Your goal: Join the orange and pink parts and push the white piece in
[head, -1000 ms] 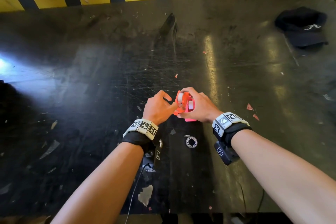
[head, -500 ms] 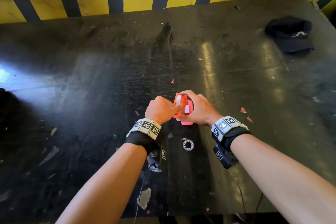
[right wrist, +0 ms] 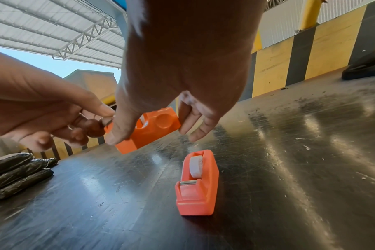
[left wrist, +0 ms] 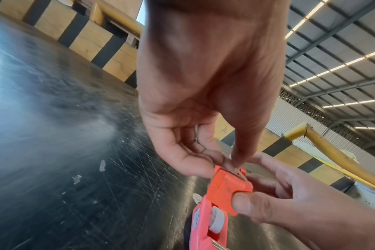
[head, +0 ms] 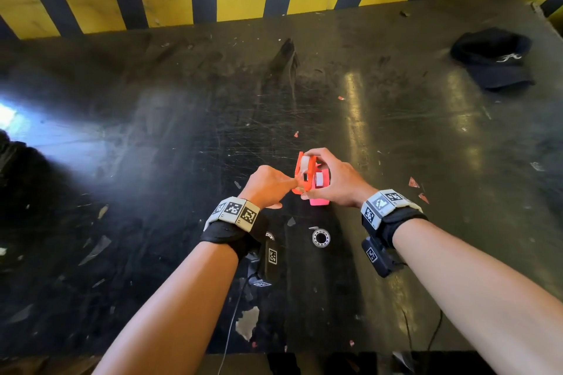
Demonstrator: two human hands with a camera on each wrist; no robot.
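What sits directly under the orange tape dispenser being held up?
Under the lifted orange dispenser, gripped by the right hand, a pink dispenser with a white tape roll stands on the black table. The orange one's underside is not visible.

I am viewing the head camera looking steeply down and forward over the dark table [head: 396,131], both forearms entering from the lower frame. The left wrist camera is looking along the left hand [left wrist: 203,84] at close range; the right wrist camera is doing likewise past the right hand [right wrist: 182,59]. All three views are sharing the orange tape dispenser [head: 304,173] at centre.
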